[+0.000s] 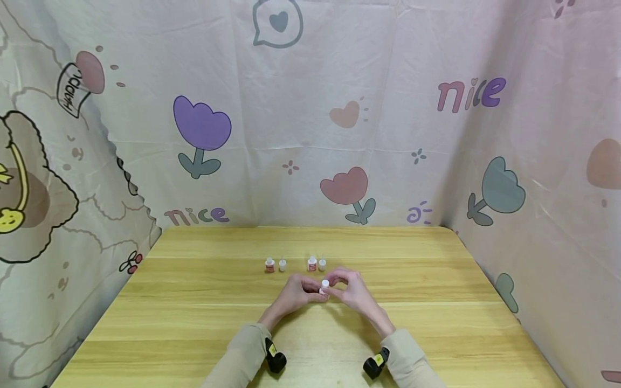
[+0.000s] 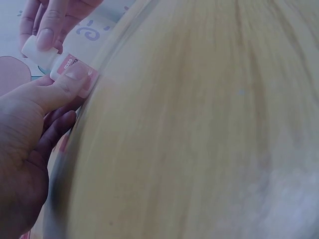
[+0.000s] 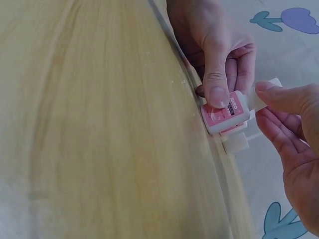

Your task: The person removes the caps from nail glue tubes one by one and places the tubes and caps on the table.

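Note:
Between both hands, near the middle of the table, is a small white glue bottle [image 3: 215, 118] with a pink label and a white cap [image 2: 35, 52]. My left hand [image 1: 293, 295] grips the bottle's body, thumb across the label. The thumb and fingers of my right hand [image 1: 355, 293] pinch the cap, which sits at the bottle's neck. How tightly the cap is seated cannot be told. Just beyond the hands stand two similar pink-labelled bottles, a left one [image 1: 269, 266] and a right one [image 1: 312, 264].
Beside the left bottle stands a small white cap [image 1: 282, 265] with a thin upright tip; a matching cap [image 1: 322, 264] is beside the right bottle. The wooden table [image 1: 194, 312] reaches back to a printed cloth [image 1: 271, 183], which also hangs along both sides.

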A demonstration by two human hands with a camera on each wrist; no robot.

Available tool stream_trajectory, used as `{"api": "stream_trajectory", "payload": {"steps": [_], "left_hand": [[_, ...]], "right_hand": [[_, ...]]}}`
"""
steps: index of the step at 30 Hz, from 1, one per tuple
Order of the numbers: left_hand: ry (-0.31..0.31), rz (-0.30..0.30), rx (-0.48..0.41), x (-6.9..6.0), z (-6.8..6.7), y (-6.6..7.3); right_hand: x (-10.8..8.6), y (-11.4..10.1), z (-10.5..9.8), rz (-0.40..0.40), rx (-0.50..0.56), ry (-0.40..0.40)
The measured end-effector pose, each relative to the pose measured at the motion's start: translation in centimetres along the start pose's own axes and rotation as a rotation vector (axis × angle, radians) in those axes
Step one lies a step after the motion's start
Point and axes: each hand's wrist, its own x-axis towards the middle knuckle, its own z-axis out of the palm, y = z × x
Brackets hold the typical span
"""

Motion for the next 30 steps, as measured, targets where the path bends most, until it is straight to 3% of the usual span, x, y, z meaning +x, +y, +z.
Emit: {"api": "stream_trajectory", "payload": {"steps": [6,16,30], "left_hand": [[-0.002,-0.012,-0.008,-0.1,0.0,0.1],[-0.01,-0.028,0.016,0.0,0.0,0.3],[-0.009,-0.002,-0.003,0.1,0.0,0.1]], "right_hand": [[0.0,-0.1,-0.3,-0.041,0.01,-0.032],[0.4,3.0,0.6,0.031,-0.088,0.031],[0.3,3.5,0.5,-0.117,-0.14,0.013]]}}
